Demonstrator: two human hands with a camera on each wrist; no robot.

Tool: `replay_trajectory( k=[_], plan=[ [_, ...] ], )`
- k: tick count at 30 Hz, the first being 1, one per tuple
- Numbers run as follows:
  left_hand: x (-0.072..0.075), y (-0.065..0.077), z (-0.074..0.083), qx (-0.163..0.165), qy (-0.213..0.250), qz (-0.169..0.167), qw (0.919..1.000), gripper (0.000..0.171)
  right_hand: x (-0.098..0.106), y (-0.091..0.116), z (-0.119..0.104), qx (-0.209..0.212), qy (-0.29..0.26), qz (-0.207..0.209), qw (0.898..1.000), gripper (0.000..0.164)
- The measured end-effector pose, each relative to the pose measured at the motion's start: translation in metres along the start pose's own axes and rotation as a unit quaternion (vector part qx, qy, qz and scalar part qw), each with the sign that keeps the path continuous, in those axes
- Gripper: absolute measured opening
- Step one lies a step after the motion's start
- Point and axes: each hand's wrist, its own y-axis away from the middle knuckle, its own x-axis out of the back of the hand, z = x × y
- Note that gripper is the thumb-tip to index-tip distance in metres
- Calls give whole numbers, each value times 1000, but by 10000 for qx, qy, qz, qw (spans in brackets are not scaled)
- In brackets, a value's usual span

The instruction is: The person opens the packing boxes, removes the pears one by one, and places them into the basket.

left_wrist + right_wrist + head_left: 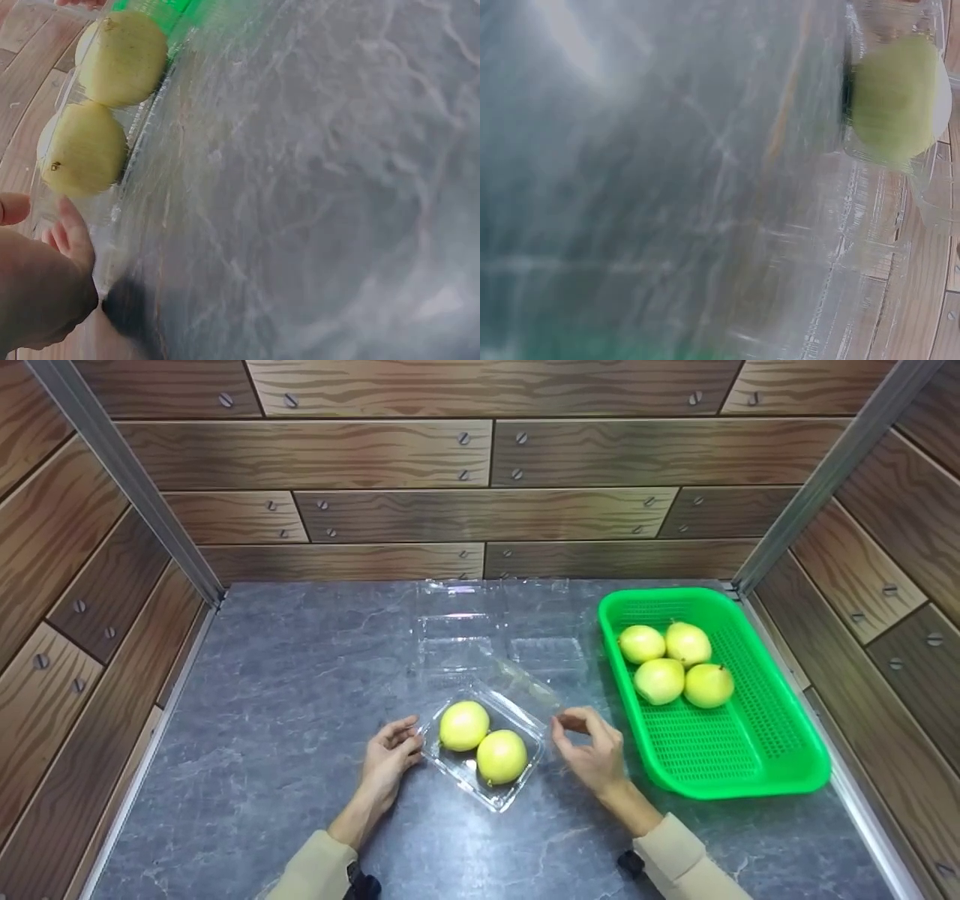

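Observation:
A clear plastic clamshell box point(459, 781) sits turned cornerwise on the table before me, its transparent lid point(525, 679) raised on the far right side. Inside lie two yellow-green pears, one at the upper left point(464, 726) and one at the lower right point(502, 757). At the box's left corner my left hand point(384, 765) touches the plastic with loosely extended fingers; the left wrist view shows a finger point(73, 225) reaching beneath the nearer pear point(82, 150). My right hand point(596, 750) pinches the lid's edge between thumb and forefinger; it is outside the right wrist view, where a pear point(896, 101) shows.
To the right stands a green plastic basket point(705, 742) with several pears point(660, 681) grouped toward its far left. More clear plastic boxes point(457, 626) lie at the back middle of the grey table point(285, 675). Wood-patterned walls point(390, 454) enclose three sides.

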Motion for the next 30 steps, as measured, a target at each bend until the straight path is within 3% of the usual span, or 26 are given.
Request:
replay_trajectory(
  k=[6, 14, 23, 30],
  plan=[
    [3, 1, 0, 96, 9, -146, 9998, 51, -5, 0, -1, -1044, -90, 76, 9945, 25],
    [7, 12, -1, 240, 80, -352, 9991, 54, -16, -12, -3, -1947, -373, 226, 9799, 20],
    [7, 27, -4, 326, 213, -492, 9980, 61, -29, -21, 8, -2292, -312, 387, 9721, 18],
    [7, 39, -9, 408, 335, -695, 9962, 62, -36, -28, 15, -2544, -710, 357, 9638, 17]
  ],
)
